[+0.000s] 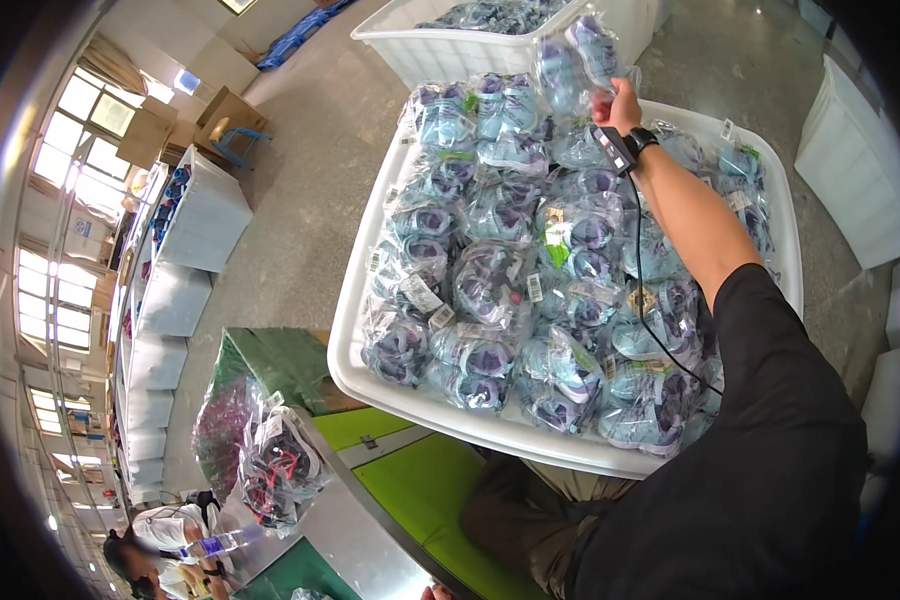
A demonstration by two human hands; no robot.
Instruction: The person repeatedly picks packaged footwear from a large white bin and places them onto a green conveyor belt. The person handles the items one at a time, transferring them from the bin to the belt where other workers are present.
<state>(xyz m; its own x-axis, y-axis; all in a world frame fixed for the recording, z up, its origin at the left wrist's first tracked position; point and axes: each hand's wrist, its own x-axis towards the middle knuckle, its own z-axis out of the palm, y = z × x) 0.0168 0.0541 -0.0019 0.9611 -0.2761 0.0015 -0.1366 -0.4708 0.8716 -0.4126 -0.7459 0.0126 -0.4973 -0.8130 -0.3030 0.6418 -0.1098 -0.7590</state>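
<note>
At the far side of a big white bin (342,335), my right hand (620,108) is closed on a clear plastic bag holding a pair of light blue and purple shoes (578,62). The arm reaches out over the bin, with a black device and cable at the wrist. Under it, many similar bagged shoes (490,275) are packed in rows, some with white labels or green tags. Of my left hand (436,592), only a bit of the fingers shows at the lower edge, beside the metal tabletop. Whether it holds anything is hidden.
A second white bin (410,55) with more bagged shoes stands beyond. Bagged dark and red shoes (278,465) lie on the metal table (345,540) at left. A person (175,540) is at the table's far side. More white bins (860,160) line the right.
</note>
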